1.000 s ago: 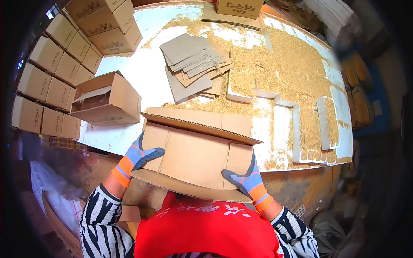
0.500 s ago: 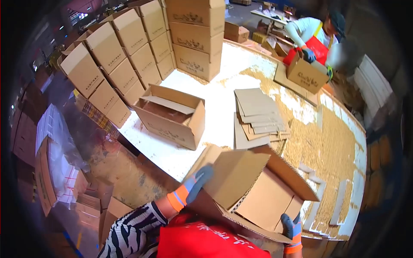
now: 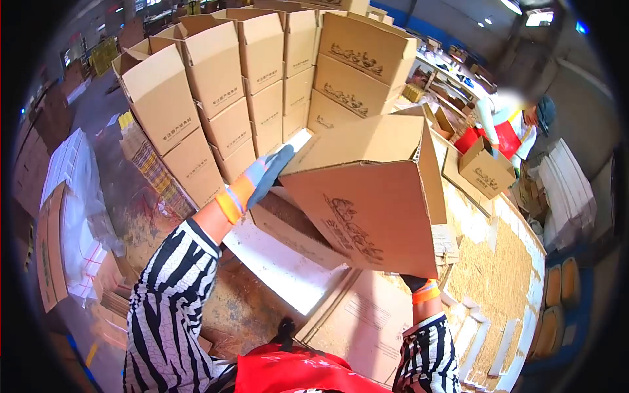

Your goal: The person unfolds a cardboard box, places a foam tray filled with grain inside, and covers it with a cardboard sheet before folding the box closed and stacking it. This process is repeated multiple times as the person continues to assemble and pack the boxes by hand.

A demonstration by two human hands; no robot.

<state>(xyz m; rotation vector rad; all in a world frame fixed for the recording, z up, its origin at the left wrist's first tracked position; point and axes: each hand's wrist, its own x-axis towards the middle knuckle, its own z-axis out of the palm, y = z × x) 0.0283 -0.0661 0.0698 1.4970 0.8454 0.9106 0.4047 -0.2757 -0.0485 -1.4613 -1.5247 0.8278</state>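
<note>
A cardboard box [image 3: 367, 213] with a printed drawing on its side is tilted up in front of me, held off the table. My left hand [image 3: 267, 173], in a grey and orange glove, grips its left edge. My right hand [image 3: 419, 286] is at its lower right corner, with most of the fingers hidden by the box. Behind it, a second open box [image 3: 285, 229] on the table is partly covered. Below the held box lie flat cardboard pieces [image 3: 370, 314] with small print.
Tall stacks of cardboard boxes [image 3: 213, 78] stand along the table's far left. At the far right, a co-worker [image 3: 501, 131] in a red apron handles another box [image 3: 486, 168]. White strips [image 3: 504, 347] lie on the worn tabletop [image 3: 491, 275] at right. Wrapped white bundles [image 3: 72, 216] are on the left.
Both hands have lifted the box up and away from me, turning it so its printed side faces me. The view has tilted upward, and flat cardboard now shows beneath the box.
</note>
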